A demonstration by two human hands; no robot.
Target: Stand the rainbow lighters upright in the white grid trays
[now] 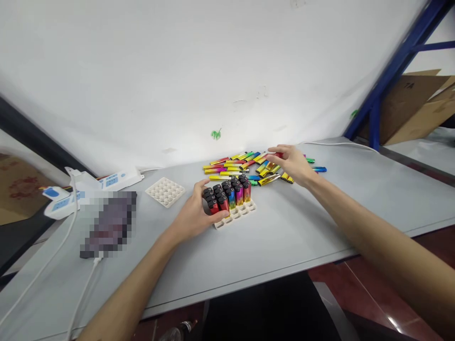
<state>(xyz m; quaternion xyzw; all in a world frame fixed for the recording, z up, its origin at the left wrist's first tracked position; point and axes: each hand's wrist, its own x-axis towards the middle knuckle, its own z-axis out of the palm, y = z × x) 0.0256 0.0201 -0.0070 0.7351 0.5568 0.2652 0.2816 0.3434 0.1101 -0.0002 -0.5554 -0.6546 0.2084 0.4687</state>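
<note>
My left hand [194, 210] wraps the left end of a cream moulded tray [236, 215], its thumb in front and fingers behind. Several lighters [231, 196] stand upright in the tray's back rows, black tops up, bodies red, blue, pink and gold. Empty pockets show along the tray's front edge. Over a loose pile of shiny coloured lighters [234, 166], my right hand [293, 163] is curled, with a red lighter [279, 155] between thumb and fingers. That hand hides part of the pile.
Left of the filled tray lies a second cream tray [165, 192] with bare pockets. Power strips [113, 180], cables and a blurred-out dark device [112, 222] take up the table's left side. A white wall [213, 85] rises behind; cardboard boxes [401, 104] stand beyond the blue frame [375, 109].
</note>
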